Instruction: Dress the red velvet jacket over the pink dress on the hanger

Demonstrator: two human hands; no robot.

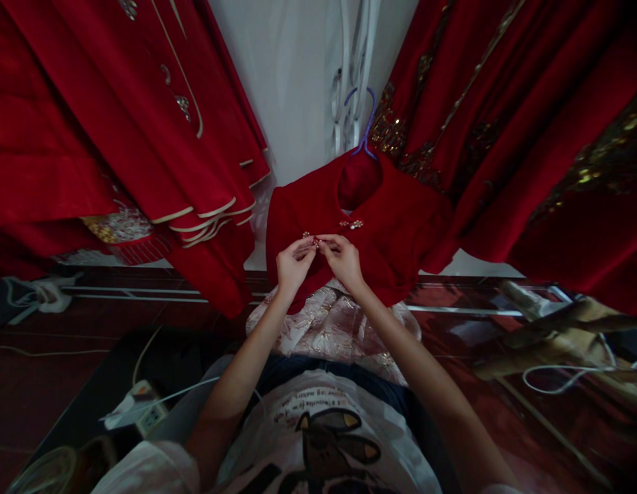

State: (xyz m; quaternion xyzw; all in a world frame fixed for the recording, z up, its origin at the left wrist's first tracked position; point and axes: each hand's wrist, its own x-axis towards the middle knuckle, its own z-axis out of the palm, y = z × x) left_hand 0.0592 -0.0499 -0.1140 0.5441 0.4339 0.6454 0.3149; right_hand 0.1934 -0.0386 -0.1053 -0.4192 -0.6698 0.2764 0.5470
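A red jacket [390, 213] with a short collar hangs in front of me from a purple hanger [366, 137]. Its lower part lies towards my lap, over a pale, gold-patterned fabric [318, 322]. My left hand [296, 261] and my right hand [342, 259] meet at the jacket's front, fingertips almost touching. Both pinch a small ornamental clasp [316, 242] that is partly hidden by the fingers. Above and to the right, a similar clasp with flower-shaped ends [351, 224] sits on the jacket just below the collar.
Red garments with pale trim [195, 171] hang on the left; red garments with gold sequins [504, 123] hang on the right. A power strip [148, 412] with cords lies at lower left. Wooden poles [550, 336] and a white cable [555, 384] lie at right.
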